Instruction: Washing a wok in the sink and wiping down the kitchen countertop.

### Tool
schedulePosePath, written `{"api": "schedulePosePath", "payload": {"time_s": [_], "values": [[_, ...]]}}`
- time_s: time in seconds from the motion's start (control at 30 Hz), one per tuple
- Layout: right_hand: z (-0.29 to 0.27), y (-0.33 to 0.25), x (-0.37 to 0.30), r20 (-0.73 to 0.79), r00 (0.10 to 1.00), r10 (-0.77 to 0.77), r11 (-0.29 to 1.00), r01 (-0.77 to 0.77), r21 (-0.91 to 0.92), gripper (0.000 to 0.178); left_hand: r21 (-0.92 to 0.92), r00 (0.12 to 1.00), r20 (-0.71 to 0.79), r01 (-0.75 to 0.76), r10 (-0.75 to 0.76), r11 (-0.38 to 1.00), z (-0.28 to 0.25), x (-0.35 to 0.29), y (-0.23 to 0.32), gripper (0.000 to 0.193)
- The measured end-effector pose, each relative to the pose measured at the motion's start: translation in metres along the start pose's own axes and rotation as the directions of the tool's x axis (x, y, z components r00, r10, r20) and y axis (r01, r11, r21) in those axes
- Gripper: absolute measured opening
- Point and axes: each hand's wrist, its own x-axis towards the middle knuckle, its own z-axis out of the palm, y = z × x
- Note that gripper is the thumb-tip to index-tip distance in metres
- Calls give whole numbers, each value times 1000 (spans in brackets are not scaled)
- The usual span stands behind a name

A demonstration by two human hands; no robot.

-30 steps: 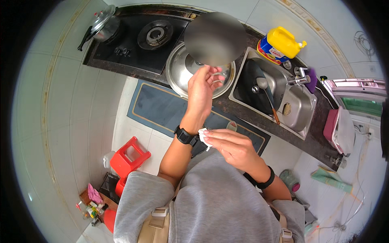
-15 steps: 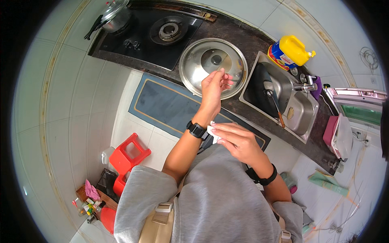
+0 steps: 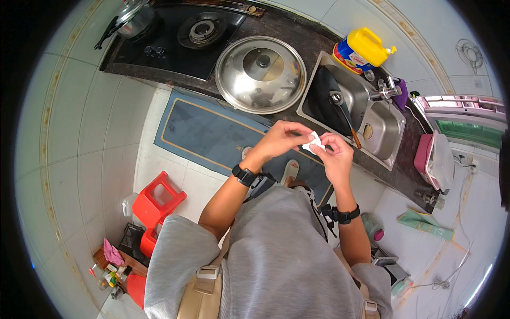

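Out in front of my body, a small crumpled white piece of tissue (image 3: 314,141) is pinched between my two hands. My left hand (image 3: 284,139) has thumb and forefinger closed on its left side. Fingers of my right hand (image 3: 336,153) close on its other side. Both hands are above the floor mat, short of the counter's front edge. Nearest beyond them are a large round steel lid (image 3: 249,80) with a black knob, lying on the counter, and a black wok (image 3: 324,87) resting in the sink (image 3: 387,119). A wooden-handled ladle (image 3: 348,119) leans in the wok.
A gas hob (image 3: 175,53) bears a pressure cooker (image 3: 135,21) at far left. Behind the sink stands a yellow jug (image 3: 361,50); a pink box (image 3: 431,159) sits on the right. Red stools (image 3: 154,204) stand left, and a blue mat (image 3: 204,133) covers the floor.
My left hand has come back from above the lid to the tissue. The right hand has moved up and right with it, and both hands now grip it. The view has shifted slightly.
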Motion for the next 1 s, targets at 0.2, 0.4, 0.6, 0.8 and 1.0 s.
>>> {"api": "schedulePosePath", "payload": {"time_s": [0.2,0.4,0.6,0.8,1.0], "values": [[-38,-6,-12,307,952,-6,997,28,-69,27,-117,968,-219,-155,127,981,44,-26,-40,13],[-87,-3,-8,240,970,43,929,-127,348,19,206,918,-317,-178,237,962,155,-84,-67,11],[-114,32,-28,308,945,106,865,-240,441,16,488,887,-151,-317,436,813,246,-102,-74,20],[-101,53,-52,483,844,232,674,-498,546,15,464,909,-170,-267,381,845,284,-148,-97,40],[-28,57,-99,645,699,310,553,-684,475,16,563,775,-278,-346,567,751,278,-221,-121,40]]}}
